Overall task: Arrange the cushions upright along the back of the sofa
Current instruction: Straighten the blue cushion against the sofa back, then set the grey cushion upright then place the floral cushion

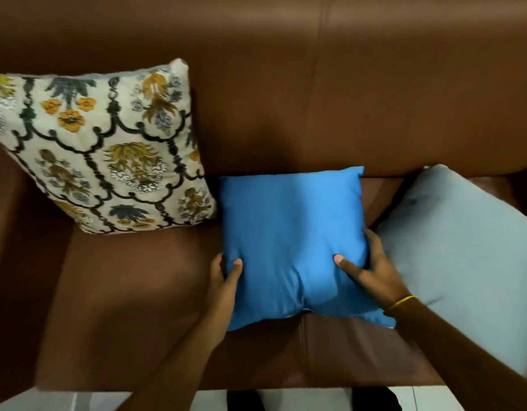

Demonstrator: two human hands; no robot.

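A bright blue cushion (289,232) lies on the seat of the brown leather sofa (375,99), in the middle. My left hand (225,275) grips its left edge and my right hand (364,265) grips its right edge, thumbs pressed into the top face. A floral patterned cushion (102,149) stands leaning against the sofa back at the left. A pale grey-blue cushion (466,247) lies tilted on the seat at the right, touching my right hand.
The sofa's left armrest (7,232) borders the seat. Bare seat leather (132,307) shows in front of the floral cushion. White floor tiles (434,398) show below the sofa's front edge. A yellow band is on my right wrist.
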